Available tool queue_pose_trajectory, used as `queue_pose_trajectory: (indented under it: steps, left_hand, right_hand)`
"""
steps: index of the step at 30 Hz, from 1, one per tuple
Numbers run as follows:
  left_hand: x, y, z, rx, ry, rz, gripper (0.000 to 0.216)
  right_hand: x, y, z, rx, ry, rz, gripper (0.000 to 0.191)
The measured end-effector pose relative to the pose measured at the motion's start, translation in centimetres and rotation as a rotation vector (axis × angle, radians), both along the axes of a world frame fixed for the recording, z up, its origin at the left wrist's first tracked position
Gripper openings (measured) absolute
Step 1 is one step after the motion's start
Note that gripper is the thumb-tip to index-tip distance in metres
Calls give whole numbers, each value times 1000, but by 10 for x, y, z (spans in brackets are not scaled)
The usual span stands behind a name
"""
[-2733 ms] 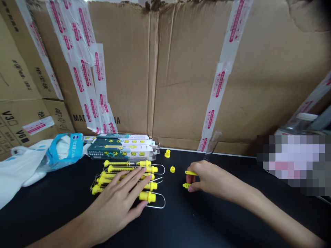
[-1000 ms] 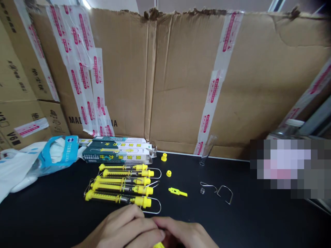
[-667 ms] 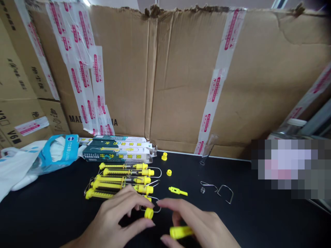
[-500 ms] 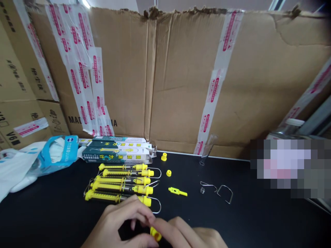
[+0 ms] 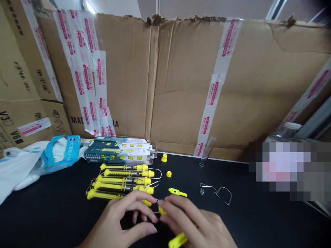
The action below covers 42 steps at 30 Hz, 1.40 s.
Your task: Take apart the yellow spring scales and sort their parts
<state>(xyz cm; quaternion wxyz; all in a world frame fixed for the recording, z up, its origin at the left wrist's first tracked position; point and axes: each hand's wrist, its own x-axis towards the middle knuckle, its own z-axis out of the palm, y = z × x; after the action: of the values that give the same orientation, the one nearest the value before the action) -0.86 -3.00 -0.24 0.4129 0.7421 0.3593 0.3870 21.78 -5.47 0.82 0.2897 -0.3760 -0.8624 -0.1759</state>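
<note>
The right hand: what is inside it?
A yellow part pokes out below the right hand, and a smaller yellow piece shows at its fingertips. The hand covers the rest of both.

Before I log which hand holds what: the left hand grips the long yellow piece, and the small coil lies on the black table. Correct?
Wrong hand: the head view shows the right hand gripping the long yellow piece. The small coil does lie on the black table.

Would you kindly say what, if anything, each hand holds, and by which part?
The right hand holds a long yellow piece behind its exposed end, and a yellow cap at the fingertips, contact partly hidden. The left hand appears empty.
</note>
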Motion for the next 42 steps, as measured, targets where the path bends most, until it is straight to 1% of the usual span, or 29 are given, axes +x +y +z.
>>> queue_pose_trajectory:
  steps: [2,3,5,7,8,10,11,15,20,25,31,37,42]
  left_hand:
    - [-1,0,1,23,19,14,18]
    - [-2,0,1,34,31,24,13]
    - [-2,0,1,69,47,34,7]
    - [-3,0,0,121,62,29,6]
    - [-3,-1,-1,150,68,22,6]
    - [-3,-1,-1,192,78,16,7]
    - [-3,-1,-1,199,80,19,7]
    - [-3,-2,1,173,91,25,7]
    - [-3,-3,1,207,84,25,8]
    - [-3,-3,0,261,80,10,10]
    - [-2,-5,4,256,96,6,10]
    - [-2,-5,2,237,87,-1,10]
    - [-2,-4,0,228,82,5,11]
  right_hand:
    - [12,11,2,12,69,-3,36]
    - [19,18,3,-26,72,-31,36]
    - [34,32,4,-101,93,-137,36]
    - [48,47,2,-174,72,-287,38]
    - [55,53,0,-184,69,-344,36]
    - [63,64,-6,-194,65,-413,31]
    - [66,68,-9,-200,60,-424,28]
    - [63,75,-16,-237,18,-410,24]
    - [54,68,-12,-251,-14,-401,40]
    - [48,59,-6,-278,-24,-322,34]
    - [36,59,-8,-300,-51,-273,34]
    - [27,59,-7,-334,-143,-195,43]
    - [32,58,-8,-309,-165,-205,49]
